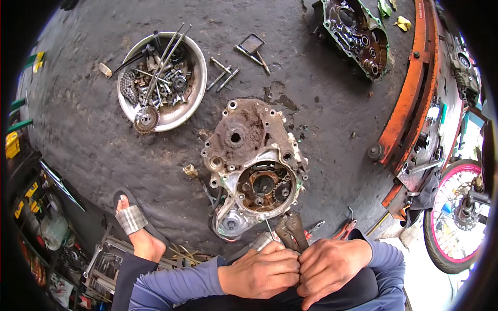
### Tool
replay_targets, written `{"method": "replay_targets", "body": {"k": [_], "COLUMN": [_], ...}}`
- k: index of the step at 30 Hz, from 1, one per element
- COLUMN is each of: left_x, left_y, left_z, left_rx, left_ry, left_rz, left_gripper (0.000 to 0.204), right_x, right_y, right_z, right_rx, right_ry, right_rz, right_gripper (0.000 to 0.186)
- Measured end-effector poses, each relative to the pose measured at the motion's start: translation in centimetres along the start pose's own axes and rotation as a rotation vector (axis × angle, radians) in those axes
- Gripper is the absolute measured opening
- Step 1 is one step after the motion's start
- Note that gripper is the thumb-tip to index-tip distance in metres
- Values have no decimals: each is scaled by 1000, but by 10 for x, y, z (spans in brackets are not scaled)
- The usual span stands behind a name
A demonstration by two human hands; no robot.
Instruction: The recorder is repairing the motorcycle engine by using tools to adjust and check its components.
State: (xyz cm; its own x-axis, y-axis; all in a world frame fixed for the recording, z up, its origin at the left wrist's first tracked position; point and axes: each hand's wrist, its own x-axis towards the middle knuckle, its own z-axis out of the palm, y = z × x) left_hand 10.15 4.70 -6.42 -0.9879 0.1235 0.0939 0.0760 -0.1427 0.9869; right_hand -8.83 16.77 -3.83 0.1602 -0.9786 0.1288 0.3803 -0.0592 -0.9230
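Observation:
My left hand (260, 270) and my right hand (332, 264) meet low in the middle, above my lap. Both have curled fingers pressed together at the fingertips. Whatever lies between them, if anything, is hidden. Just beyond stands a grimy metal engine crankcase (228, 116) on the dark ground, with a round opening showing a gear (282, 191) inside. Between the crankcase and my hands are brown, worn pieces (293, 231) of a kind I cannot make out. Red-handled pliers (344, 230) lie beyond my right wrist.
A metal bowl (198, 90) of bolts, chain and gears sits at the far left. Loose bolts (227, 79) lie beside it. Another oily casing (358, 39) rests at the far right, near an orange metal frame (402, 109) and a pink-rimmed wheel (434, 217). My sandalled foot (148, 243) is left.

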Motion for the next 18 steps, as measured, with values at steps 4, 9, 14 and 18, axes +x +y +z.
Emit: {"method": "replay_targets", "body": {"k": [4,9,14,18], "left_x": [4,15,18,14], "left_y": [-4,-8,-10,-17], "left_z": [0,0,4,11], "left_rx": [-115,-81,-181,-123], "left_ry": [-30,-75,-18,-50], "left_rz": [-42,8,50,98], "left_gripper": [19,19,24,21], "right_x": [-14,-33,-38,-44], "right_y": [0,-10,-21,-12], "right_z": [-1,7,13,17], "right_rx": [24,-161,-489,-446], "right_ry": [-15,-25,-18,-46], "right_rz": [2,22,-3,64], "right_gripper": [13,22,28,22]}}
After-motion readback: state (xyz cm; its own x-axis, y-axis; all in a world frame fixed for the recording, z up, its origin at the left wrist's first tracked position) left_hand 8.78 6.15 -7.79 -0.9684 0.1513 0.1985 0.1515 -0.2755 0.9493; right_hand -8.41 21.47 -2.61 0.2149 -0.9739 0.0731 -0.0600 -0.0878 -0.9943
